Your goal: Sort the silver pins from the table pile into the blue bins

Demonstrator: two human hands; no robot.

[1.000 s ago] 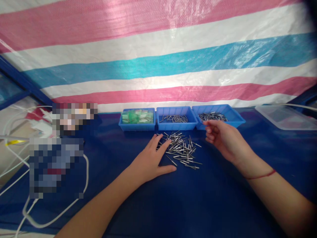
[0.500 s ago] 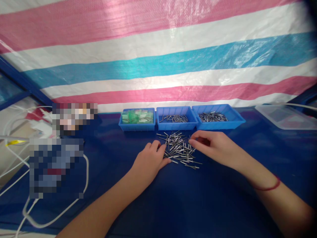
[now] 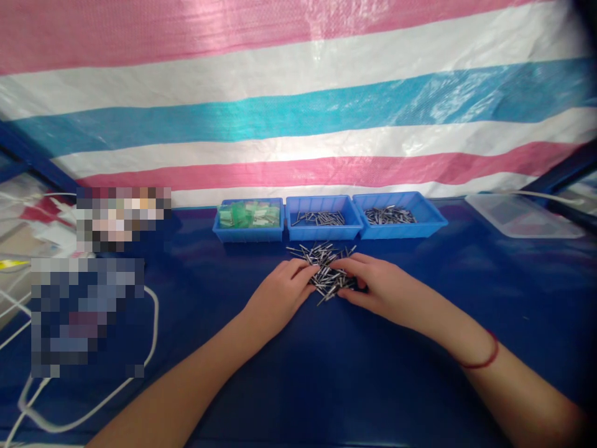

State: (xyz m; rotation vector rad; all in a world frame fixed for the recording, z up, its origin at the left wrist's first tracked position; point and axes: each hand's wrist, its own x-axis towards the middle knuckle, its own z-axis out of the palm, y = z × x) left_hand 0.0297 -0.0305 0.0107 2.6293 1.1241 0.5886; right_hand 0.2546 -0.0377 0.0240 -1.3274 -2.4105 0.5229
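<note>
A loose pile of silver blind rivets [image 3: 326, 277], thin pins with thicker sleeves, lies on the blue tabletop [image 3: 321, 373]. At the pile's left edge is my left hand [image 3: 280, 289], its fingers stretched out and touching the rivets. My right hand [image 3: 380, 283] reaches in from the right with thumb and fingers apart around that side of the pile. Neither hand is closed on a rivet that I can make out. Just behind the pile stand a middle blue bin [image 3: 324, 231] and a right blue bin [image 3: 401, 231], both with similar rivets inside.
A left blue bin [image 3: 249, 234] holds green and clear small packets. To the far right lies a translucent plastic lid [image 3: 522, 218]. White cables [image 3: 153, 323] and blurred-out items occupy the left side. A striped plastic sheet [image 3: 298, 118] hangs behind the table.
My right hand has moved left and down, its fingers opening around the pile. The rivets are bunched closer together between both hands. The whole view has shifted slightly.
</note>
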